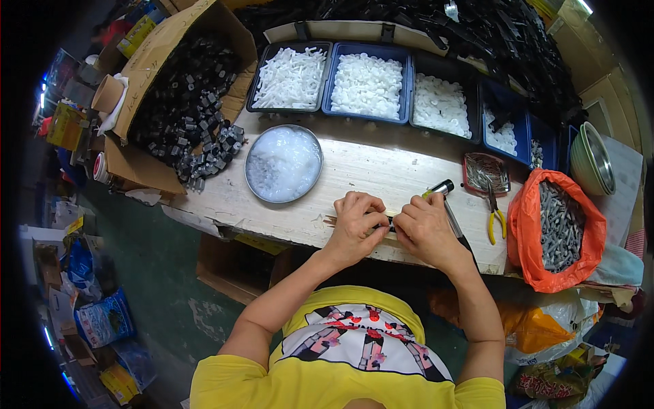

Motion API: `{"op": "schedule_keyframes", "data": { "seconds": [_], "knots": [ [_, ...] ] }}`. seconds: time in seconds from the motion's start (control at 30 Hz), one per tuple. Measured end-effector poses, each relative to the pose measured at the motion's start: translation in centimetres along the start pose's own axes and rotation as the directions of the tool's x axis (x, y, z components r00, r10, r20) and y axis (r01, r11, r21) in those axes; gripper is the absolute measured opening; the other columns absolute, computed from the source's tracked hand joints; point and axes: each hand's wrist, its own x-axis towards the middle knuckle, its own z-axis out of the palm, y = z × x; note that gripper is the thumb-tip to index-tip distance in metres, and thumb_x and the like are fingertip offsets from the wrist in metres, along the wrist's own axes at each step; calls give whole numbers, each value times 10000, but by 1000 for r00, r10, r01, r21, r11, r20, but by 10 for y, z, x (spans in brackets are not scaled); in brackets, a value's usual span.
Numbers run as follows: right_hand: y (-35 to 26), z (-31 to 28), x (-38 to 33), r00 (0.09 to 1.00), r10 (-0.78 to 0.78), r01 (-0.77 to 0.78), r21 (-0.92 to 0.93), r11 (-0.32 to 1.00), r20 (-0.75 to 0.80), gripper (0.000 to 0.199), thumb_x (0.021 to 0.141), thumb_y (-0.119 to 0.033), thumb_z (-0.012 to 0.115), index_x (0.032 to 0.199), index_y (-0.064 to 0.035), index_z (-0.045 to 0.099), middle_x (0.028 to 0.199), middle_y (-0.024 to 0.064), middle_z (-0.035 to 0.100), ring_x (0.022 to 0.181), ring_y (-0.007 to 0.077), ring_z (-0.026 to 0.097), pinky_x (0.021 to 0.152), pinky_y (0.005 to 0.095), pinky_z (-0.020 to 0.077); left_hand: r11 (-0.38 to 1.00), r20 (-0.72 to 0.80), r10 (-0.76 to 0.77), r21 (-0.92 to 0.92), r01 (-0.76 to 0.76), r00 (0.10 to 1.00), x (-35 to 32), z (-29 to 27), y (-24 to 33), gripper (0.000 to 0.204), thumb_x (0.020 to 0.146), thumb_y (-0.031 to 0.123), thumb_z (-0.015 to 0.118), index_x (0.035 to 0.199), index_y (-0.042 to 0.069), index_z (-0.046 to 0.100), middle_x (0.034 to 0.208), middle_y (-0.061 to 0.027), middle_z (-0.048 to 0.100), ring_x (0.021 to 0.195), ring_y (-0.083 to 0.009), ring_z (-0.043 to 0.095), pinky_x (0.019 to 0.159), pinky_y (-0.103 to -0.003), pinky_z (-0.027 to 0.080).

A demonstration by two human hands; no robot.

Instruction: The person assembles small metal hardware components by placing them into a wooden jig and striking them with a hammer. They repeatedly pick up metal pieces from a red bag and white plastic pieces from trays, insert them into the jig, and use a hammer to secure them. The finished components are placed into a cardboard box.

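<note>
At the front edge of the white work table (354, 167), my left hand (356, 227) and my right hand (426, 228) face each other, fingers bent and pinched together. A small dark part (392, 225) shows between the fingertips, mostly covered, so its kind is hard to make out. Both hands grip it. Just past my right hand lies a hammer-like tool (442, 189) with a shiny head, its shaft running down beside my wrist. Left of my hands stands a round metal dish (284, 198) holding a whitish, jelly-like substance.
A cardboard box (153, 61) spills black and metal fittings at left. Blue bins (329, 82) of white plastic parts line the back. Yellow-handled pliers (496, 225), a red tray of pins (485, 172), an orange bag (521, 232) of grey metal pieces and stacked bowls (589, 160) stand right.
</note>
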Motion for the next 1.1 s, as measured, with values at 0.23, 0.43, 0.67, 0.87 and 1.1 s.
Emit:
{"op": "schedule_keyframes", "data": {
  "seconds": [0.23,0.43,0.67,0.87,1.1],
  "knots": [
    [4,-2,7,992,17,-21,37,999,125,82,658,-101,649,696,-80,580,693,30,541,758,197,503,724,368,322,1000,23,24,-16,-24,999,1,2,-4,95,663,64,655,742,77,605,933,-26,550,949,-201,454,817,-352,270],
    [24,-17,-17,968,195,-167,178,970,-156,69,749,-98,646,718,-77,588,700,14,545,744,185,499,735,327,310,998,64,-69,5,68,996,6,-1,4,108,669,94,676,763,89,622,929,-12,534,931,-193,439,813,-347,261],
    [63,-88,-99,657,552,-581,121,805,-513,83,788,-84,609,813,-5,610,757,94,577,691,212,542,646,319,405,990,111,34,136,-49,993,11,2,1,154,636,143,722,772,125,652,883,-9,515,895,-199,435,784,-368,268],
    [142,-120,-233,370,783,-929,-195,314,-500,265,828,-174,577,1039,-14,577,966,126,598,920,282,561,804,386,423,942,173,135,283,-180,976,11,-1,7,136,668,141,689,790,131,629,914,-32,505,909,-216,439,777,-399,271],
    [148,-98,-216,276,866,-954,-230,193,-416,389,797,-222,608,1139,-54,530,1069,150,560,1033,318,518,885,479,370,979,173,119,146,-145,978,7,-7,-6,189,719,214,670,890,137,644,953,-49,521,939,-231,436,784,-398,292]
  ]
}}
